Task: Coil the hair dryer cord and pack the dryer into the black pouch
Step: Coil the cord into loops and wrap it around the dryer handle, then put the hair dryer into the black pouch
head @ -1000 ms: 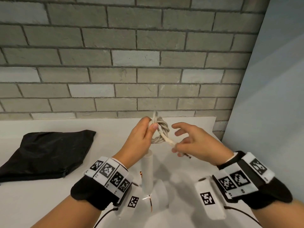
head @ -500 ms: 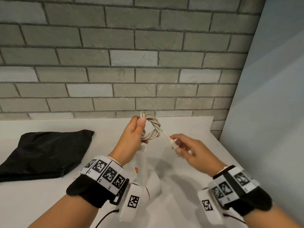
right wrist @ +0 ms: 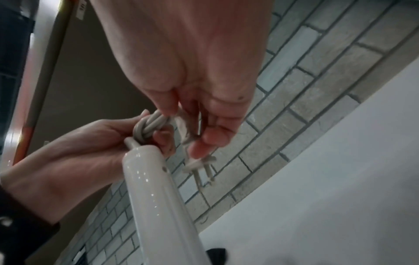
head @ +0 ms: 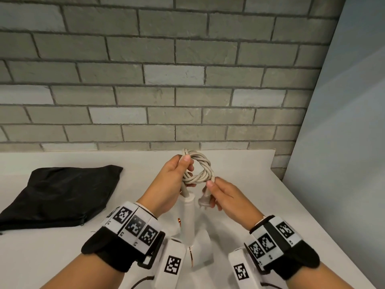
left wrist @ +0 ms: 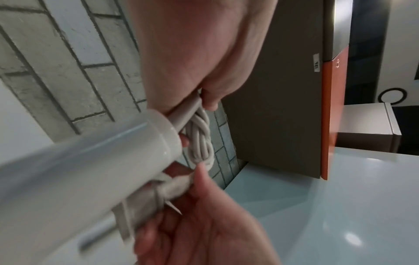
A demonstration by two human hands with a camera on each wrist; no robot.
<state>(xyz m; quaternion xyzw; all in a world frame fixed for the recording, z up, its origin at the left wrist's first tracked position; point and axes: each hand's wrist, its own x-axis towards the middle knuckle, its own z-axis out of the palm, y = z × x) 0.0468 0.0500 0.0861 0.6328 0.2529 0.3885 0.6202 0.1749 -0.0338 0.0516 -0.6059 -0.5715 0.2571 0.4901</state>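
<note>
The coiled cord (head: 198, 170) is gripped by the left hand (head: 173, 180) above the dryer (head: 187, 217); its plug (head: 203, 200) is pinched by the right hand (head: 226, 198). Left of the dryer, the black pouch (head: 60, 195) is laid on the counter (head: 270, 205).

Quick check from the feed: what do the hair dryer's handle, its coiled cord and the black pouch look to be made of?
White hair dryer handle: likely glossy hard plastic; sharp light reflections run along it.
Pale grey coiled cord: matte rubbery or PVC sheath, probably; it bends into smooth loops without kinks.
Black zippered pouch: soft woven fabric, perhaps nylon; it lies flat and creased with a faint sheen.
</note>
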